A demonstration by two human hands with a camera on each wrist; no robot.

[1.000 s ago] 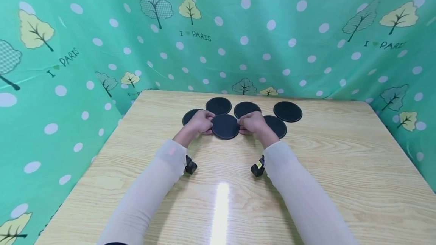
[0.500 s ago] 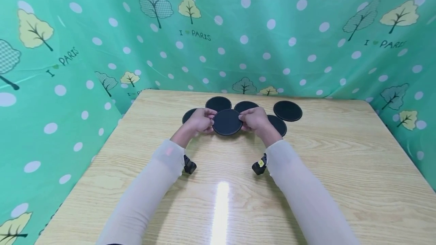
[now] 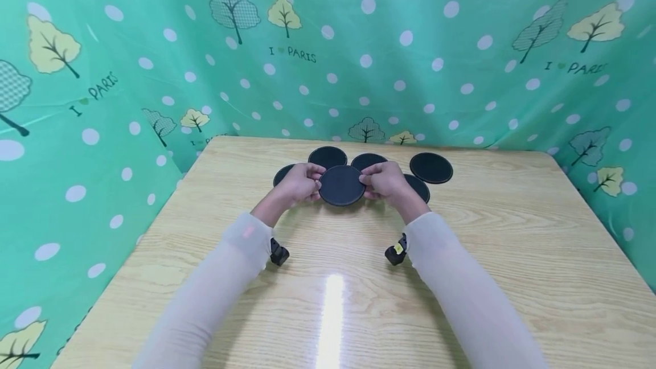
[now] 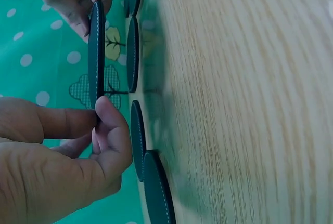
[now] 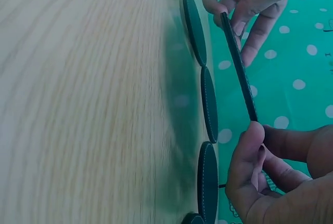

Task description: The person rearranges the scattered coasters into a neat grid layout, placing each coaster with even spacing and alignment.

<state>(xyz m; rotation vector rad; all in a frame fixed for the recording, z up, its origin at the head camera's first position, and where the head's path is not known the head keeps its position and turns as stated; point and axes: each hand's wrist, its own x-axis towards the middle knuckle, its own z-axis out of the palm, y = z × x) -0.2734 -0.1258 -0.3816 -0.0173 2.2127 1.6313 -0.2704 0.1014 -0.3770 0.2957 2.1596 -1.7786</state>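
Left hand [image 3: 299,183] and right hand [image 3: 385,180] pinch opposite edges of a raised, round, black, leather-like disc [image 3: 341,186], presumably for balance.

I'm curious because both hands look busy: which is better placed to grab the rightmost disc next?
Probably the right hand: it's nearer the rightmost disc; the left hand is farther off. Both grip the held disc, though.

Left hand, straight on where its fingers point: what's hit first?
The black disc that the left hand pinches; beyond it, probably the right hand, pinching the opposite edge. Exact heading and depth are unclear.
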